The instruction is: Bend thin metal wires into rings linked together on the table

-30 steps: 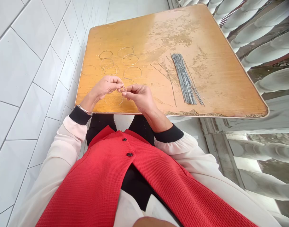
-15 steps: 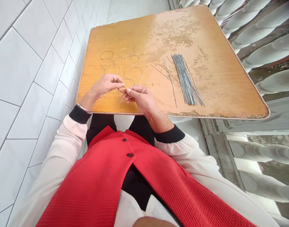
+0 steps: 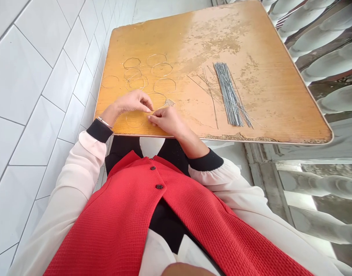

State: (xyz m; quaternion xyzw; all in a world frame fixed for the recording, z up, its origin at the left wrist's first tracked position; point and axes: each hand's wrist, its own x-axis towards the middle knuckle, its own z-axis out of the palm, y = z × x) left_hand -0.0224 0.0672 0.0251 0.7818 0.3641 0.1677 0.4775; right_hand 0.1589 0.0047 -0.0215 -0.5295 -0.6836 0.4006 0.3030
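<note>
Your left hand (image 3: 133,101) and right hand (image 3: 170,120) meet near the table's close edge, fingertips almost touching, each with thumb and fingers pinched together on a thin wire (image 3: 131,126). That wire curves in a loop on the near side of your left hand, left of your right fingertips (it is too fine to tell whether it touches the table (image 3: 279,88)). Just beyond your hands lie several wire rings (image 3: 132,68), some overlapping, with 1 well off to the left. Well to the right of your right hand, a bundle of straight wires (image 3: 229,96) lies flat, a few loose strands (image 3: 213,100) beside it.
</note>
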